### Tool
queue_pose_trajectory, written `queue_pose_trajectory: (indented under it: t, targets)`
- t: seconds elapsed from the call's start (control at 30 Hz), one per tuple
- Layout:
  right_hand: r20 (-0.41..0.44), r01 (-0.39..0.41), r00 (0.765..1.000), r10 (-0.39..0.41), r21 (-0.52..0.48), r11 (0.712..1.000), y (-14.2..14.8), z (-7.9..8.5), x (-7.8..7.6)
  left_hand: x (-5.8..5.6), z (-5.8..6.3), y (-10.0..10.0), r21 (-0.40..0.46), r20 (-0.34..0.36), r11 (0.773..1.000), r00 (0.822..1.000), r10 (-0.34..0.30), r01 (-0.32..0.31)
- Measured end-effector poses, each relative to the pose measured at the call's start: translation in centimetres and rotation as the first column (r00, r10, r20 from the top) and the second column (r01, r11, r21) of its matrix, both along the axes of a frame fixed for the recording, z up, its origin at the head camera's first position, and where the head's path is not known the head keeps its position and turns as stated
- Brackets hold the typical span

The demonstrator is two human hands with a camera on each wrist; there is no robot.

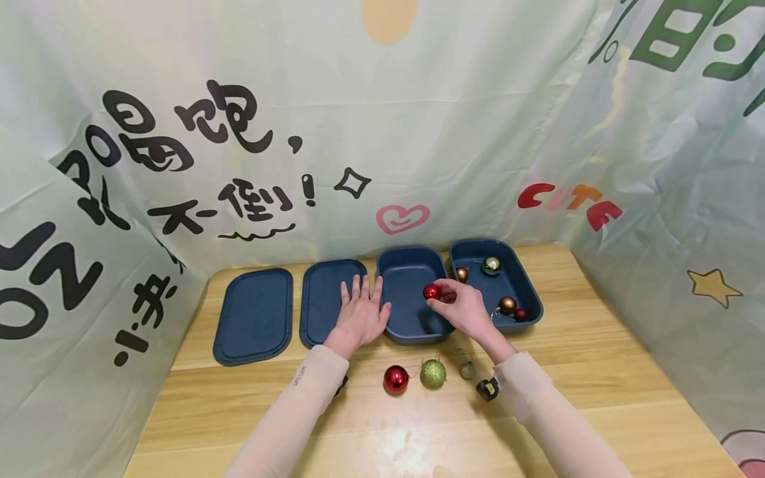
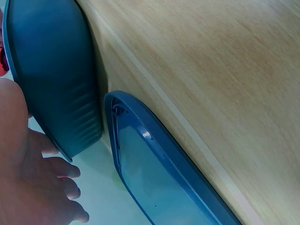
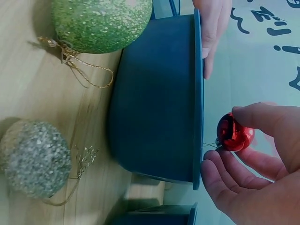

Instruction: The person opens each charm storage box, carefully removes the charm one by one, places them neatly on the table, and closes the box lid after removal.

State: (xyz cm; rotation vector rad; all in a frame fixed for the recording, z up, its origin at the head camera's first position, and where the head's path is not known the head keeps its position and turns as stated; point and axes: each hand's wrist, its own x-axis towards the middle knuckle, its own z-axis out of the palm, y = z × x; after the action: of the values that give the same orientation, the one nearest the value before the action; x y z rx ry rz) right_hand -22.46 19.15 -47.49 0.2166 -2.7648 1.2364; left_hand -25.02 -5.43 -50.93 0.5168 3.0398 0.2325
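Between the thumb and fingers of my right hand [image 1: 468, 307] is a small shiny red Christmas bauble [image 1: 431, 291], held above a blue bin [image 1: 412, 338]. The right wrist view shows the pinched bauble [image 3: 234, 133] with its thin hanging loop, just past the bin's rim [image 3: 198, 93]. My left hand [image 1: 361, 313] has its fingers spread at the left edge of that bin, over part of a blue lid [image 1: 319, 309]. In the left wrist view the left hand [image 2: 40, 173] lies along the bin's rim, with the thumb side partly hidden.
A second blue bin [image 1: 534, 289] at the right holds several baubles, gold [image 1: 492, 265], copper and red. In front lie a larger red bauble [image 1: 396, 380], a green glitter bauble [image 1: 433, 374] and a silver glitter bauble [image 1: 467, 370]. Another blue lid [image 1: 254, 315] is at far left.
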Motion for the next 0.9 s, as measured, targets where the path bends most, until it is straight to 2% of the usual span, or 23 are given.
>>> queue_pose_trajectory:
  t: [0.33, 0.9]
  targets:
    - [0.027, 0.011, 1.000, -0.010, -0.021, 1.000, 0.5, 0.1, 1.1, 0.2, 0.4, 0.2, -0.001, 0.007, 1.000, 1.000, 0.004, -0.004]
    - [-0.008, -0.004, 1.000, 0.003, -0.053, 0.999, 1.8, 0.0, 3.5, 0.2, 0.2, 0.0, 0.015, 0.011, 1.000, 1.000, 0.005, -0.005]
